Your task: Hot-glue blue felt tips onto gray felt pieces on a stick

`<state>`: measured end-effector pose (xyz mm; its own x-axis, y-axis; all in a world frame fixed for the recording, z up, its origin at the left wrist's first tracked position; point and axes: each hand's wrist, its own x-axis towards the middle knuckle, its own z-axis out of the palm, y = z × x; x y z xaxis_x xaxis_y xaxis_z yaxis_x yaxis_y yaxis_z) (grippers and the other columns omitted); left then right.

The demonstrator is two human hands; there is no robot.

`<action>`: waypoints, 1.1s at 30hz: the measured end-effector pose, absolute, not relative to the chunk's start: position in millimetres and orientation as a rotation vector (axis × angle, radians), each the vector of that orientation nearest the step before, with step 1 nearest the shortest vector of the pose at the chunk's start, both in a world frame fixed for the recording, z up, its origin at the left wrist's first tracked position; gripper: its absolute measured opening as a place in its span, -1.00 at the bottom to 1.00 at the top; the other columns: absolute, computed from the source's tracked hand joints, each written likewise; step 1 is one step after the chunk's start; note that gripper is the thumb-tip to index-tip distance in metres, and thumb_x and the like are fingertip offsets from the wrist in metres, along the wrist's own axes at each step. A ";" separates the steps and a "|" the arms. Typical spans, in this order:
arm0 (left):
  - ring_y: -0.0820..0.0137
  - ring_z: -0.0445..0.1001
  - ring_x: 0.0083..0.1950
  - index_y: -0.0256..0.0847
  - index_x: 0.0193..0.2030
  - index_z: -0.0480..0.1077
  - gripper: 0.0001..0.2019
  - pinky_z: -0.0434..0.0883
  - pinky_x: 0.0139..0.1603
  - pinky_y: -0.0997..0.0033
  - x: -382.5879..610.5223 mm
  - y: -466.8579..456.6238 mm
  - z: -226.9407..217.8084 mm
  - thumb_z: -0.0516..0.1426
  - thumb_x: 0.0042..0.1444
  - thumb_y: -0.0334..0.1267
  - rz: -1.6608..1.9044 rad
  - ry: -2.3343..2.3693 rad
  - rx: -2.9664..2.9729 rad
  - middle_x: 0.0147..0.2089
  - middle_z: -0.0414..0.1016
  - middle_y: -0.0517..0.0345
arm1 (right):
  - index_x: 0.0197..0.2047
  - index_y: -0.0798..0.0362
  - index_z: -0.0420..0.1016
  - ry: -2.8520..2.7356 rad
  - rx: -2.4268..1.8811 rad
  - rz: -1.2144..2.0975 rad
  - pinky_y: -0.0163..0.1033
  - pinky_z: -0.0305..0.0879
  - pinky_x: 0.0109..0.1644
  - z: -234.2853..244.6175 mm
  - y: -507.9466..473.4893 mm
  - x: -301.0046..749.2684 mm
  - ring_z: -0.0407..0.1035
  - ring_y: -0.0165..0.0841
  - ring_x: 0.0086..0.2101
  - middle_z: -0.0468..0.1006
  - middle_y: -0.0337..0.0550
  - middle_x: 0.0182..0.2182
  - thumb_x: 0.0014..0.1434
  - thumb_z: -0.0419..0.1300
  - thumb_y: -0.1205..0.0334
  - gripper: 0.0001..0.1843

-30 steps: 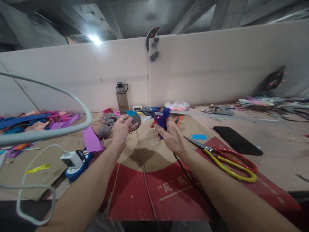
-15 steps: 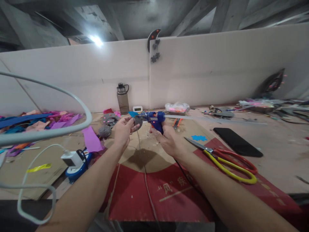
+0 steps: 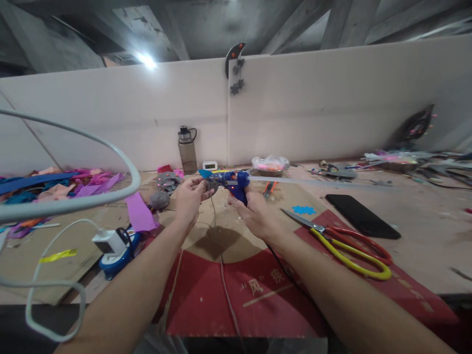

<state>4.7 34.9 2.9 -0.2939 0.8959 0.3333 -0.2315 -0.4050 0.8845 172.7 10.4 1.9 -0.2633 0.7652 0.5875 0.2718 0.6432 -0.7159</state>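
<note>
My right hand (image 3: pixel 253 209) is wrapped around the grip of a blue hot glue gun (image 3: pixel 236 183). A long translucent glue stick (image 3: pixel 287 180) sticks out of its back end to the right. My left hand (image 3: pixel 191 200) pinches a small grey felt piece (image 3: pixel 212 186) at the gun's nozzle. A blue pointed scrap (image 3: pixel 205 173) shows just above those fingertips. From the pinched piece a thin grey cord (image 3: pixel 222 265) hangs down past the table's front edge. Whether the nozzle touches the felt I cannot tell.
Red-and-yellow scissors (image 3: pixel 350 250), a blue felt flower (image 3: pixel 304 210) and a black phone (image 3: pixel 363 216) lie right. A grey yarn ball (image 3: pixel 160 200), purple felt (image 3: pixel 141 211) and a power strip (image 3: pixel 116 263) are left. A bottle (image 3: pixel 188 152) stands behind.
The grey felt piece has turned, so less of its flat face shows. The glue gun has shifted slightly left, and its glue stick tilts a little differently.
</note>
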 end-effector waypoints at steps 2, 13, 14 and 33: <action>0.46 0.47 -0.36 -0.30 -0.34 0.39 -0.78 0.50 -0.23 0.26 4.1 35.3 2.1 0.25 -0.14 -0.26 1.799 0.949 1.131 -0.37 0.46 0.13 | -0.22 0.03 0.30 -1.827 -0.827 0.596 -0.20 0.20 -0.29 2.3 10.0 172.8 0.28 -0.31 -0.37 0.38 -0.17 -0.42 0.13 0.02 0.22 -0.86; 0.44 0.49 -0.33 -0.33 -0.30 0.40 -0.77 0.50 -0.22 0.28 3.5 33.1 2.3 0.23 -0.11 -0.25 1.789 0.948 1.154 -0.31 0.47 0.08 | -0.29 0.02 0.30 -1.809 -0.835 0.589 -0.20 0.19 -0.29 4.4 8.2 174.9 0.27 -0.31 -0.36 0.39 -0.16 -0.43 0.13 0.02 0.21 -0.90; 0.44 0.49 -0.34 -0.33 -0.30 0.40 -0.77 0.50 -0.23 0.28 3.3 33.2 2.3 0.23 -0.11 -0.25 1.786 0.948 1.155 -0.31 0.47 0.08 | -0.27 0.02 0.30 -1.810 -0.845 0.582 -0.20 0.19 -0.30 4.5 8.2 175.0 0.26 -0.31 -0.38 0.40 -0.16 -0.42 0.14 0.02 0.21 -0.89; 0.46 0.46 -0.34 -0.30 -0.34 0.39 -0.78 0.50 -0.30 0.34 1.8 35.8 2.1 0.24 -0.15 -0.28 1.861 0.942 1.137 -0.34 0.46 0.13 | -0.14 0.04 0.29 -1.816 -0.862 0.495 -0.18 0.19 -0.23 7.2 9.2 179.2 0.23 -0.32 -0.38 0.40 -0.13 -0.33 0.14 -0.01 0.23 -0.79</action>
